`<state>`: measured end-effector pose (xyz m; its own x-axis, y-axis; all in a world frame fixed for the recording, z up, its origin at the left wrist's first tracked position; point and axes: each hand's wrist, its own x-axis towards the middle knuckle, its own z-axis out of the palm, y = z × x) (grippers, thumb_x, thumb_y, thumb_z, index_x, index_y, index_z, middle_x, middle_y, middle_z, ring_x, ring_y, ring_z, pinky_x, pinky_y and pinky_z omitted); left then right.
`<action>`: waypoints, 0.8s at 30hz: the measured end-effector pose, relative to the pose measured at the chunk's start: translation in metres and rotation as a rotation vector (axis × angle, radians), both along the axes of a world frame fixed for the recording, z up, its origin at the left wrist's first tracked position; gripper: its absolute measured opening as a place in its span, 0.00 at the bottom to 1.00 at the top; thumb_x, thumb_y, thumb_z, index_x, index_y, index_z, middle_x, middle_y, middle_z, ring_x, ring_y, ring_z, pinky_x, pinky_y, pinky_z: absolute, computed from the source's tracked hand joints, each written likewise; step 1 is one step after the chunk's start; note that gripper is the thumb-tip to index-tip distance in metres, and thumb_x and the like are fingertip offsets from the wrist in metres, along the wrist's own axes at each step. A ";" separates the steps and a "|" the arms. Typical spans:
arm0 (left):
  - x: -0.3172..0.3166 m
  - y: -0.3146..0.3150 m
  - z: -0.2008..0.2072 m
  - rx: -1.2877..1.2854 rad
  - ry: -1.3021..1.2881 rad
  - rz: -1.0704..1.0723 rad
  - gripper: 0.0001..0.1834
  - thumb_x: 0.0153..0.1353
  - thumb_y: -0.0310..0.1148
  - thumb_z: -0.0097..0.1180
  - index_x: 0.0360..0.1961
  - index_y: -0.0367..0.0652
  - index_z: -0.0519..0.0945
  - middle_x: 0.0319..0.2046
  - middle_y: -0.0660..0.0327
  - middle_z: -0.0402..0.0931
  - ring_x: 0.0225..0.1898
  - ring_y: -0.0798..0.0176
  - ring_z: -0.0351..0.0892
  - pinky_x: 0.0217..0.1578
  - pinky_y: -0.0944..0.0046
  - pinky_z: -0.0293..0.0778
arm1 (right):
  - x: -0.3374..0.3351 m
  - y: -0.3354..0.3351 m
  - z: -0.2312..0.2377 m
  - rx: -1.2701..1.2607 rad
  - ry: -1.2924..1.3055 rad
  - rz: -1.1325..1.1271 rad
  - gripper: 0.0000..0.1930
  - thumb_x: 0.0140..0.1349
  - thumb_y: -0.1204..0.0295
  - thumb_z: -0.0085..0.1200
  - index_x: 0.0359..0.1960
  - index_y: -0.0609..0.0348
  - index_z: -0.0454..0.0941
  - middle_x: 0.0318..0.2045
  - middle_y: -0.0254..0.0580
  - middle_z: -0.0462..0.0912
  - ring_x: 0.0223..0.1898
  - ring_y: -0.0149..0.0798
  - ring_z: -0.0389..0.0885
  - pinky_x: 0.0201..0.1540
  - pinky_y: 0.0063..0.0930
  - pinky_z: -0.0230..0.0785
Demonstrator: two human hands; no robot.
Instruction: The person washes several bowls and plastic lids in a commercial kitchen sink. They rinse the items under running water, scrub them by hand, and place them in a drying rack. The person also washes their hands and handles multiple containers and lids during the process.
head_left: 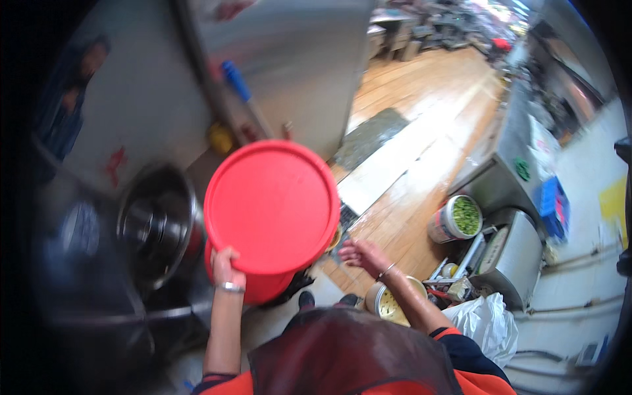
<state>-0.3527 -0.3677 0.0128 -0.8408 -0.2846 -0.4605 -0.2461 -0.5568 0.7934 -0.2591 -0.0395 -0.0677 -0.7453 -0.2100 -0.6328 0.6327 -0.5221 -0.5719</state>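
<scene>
A round red lid (271, 207) sits in front of me, over a red tub (268, 288) whose side shows below it. My left hand (228, 265) grips the lid's near left rim, its fingers curled over the edge. My right hand (363, 255) is held in the air to the right of the lid, apart from it, with its fingers stretched out and nothing in them. It is slightly blurred. Left of the lid is a shiny steel pot (158, 227), its inside dark.
Beside my right forearm stands a pale bucket (376, 299) with light pieces in it. Farther right are a white bucket of chopped greens (465, 216), a steel counter (503, 164), a blue basket (554, 207) and a white plastic bag (488, 327). A blue-handled tool (237, 80) leans beyond the lid.
</scene>
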 end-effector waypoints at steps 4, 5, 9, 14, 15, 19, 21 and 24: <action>-0.039 0.058 -0.020 0.056 0.092 -0.273 0.23 0.39 0.15 0.43 0.41 0.40 0.74 0.21 0.69 0.68 0.20 0.72 0.66 0.25 0.72 0.69 | -0.032 0.032 0.018 -0.034 0.207 -0.372 0.21 0.64 0.55 0.54 0.49 0.58 0.74 0.41 0.38 0.81 0.42 0.31 0.80 0.41 0.27 0.74; -0.038 0.066 -0.024 0.001 0.036 -0.268 0.34 0.37 0.15 0.42 0.53 0.38 0.72 0.29 0.65 0.74 0.25 0.70 0.70 0.26 0.73 0.71 | -0.037 0.042 0.020 0.068 0.189 -0.380 0.22 0.65 0.55 0.53 0.52 0.58 0.73 0.43 0.40 0.81 0.46 0.32 0.78 0.45 0.29 0.73; -0.031 0.091 -0.031 -0.049 0.047 -0.455 0.34 0.37 0.15 0.43 0.53 0.35 0.71 0.40 0.59 0.77 0.28 0.65 0.75 0.21 0.74 0.70 | -0.038 0.074 0.017 0.818 0.275 -0.395 0.34 0.59 0.50 0.59 0.57 0.65 0.69 0.44 0.47 0.81 0.46 0.36 0.79 0.48 0.29 0.73; -0.034 0.131 -0.015 0.041 0.187 -0.590 0.33 0.36 0.11 0.41 0.51 0.35 0.71 0.39 0.58 0.77 0.24 0.66 0.75 0.20 0.74 0.70 | -0.019 0.101 0.006 1.116 0.285 -0.463 0.37 0.55 0.51 0.62 0.59 0.65 0.67 0.45 0.53 0.81 0.45 0.41 0.81 0.47 0.32 0.74; -0.033 0.140 -0.012 0.028 0.163 -0.589 0.34 0.35 0.10 0.40 0.51 0.35 0.71 0.40 0.58 0.77 0.27 0.66 0.76 0.22 0.74 0.71 | -0.012 0.102 0.004 1.040 0.401 -0.536 0.30 0.57 0.56 0.61 0.55 0.65 0.71 0.42 0.49 0.83 0.41 0.36 0.82 0.44 0.30 0.74; -0.024 0.161 -0.011 0.008 0.148 -0.704 0.32 0.35 0.11 0.42 0.48 0.35 0.72 0.39 0.59 0.77 0.28 0.65 0.77 0.23 0.72 0.73 | 0.031 0.099 -0.008 0.696 0.189 -0.622 0.17 0.61 0.62 0.57 0.43 0.64 0.80 0.31 0.37 0.84 0.31 0.28 0.81 0.36 0.24 0.74; -0.024 0.162 -0.012 -0.033 0.046 -0.731 0.31 0.35 0.12 0.42 0.48 0.35 0.72 0.39 0.58 0.77 0.27 0.64 0.77 0.23 0.71 0.74 | 0.050 0.095 -0.014 0.664 0.138 -0.588 0.16 0.62 0.63 0.57 0.44 0.64 0.80 0.33 0.36 0.83 0.33 0.27 0.80 0.37 0.23 0.73; -0.029 0.165 -0.011 -0.034 0.002 -0.840 0.29 0.40 0.13 0.47 0.49 0.36 0.72 0.40 0.58 0.78 0.31 0.62 0.78 0.28 0.68 0.76 | 0.067 0.090 -0.017 0.592 0.154 -0.690 0.16 0.62 0.64 0.57 0.43 0.64 0.80 0.32 0.35 0.83 0.32 0.26 0.79 0.36 0.23 0.74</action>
<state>-0.3812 -0.2030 0.0021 -0.7800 0.4232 -0.4609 -0.5665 -0.1649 0.8074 -0.1920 0.0502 -0.0847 -0.6698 0.6388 -0.3785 0.1843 -0.3509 -0.9181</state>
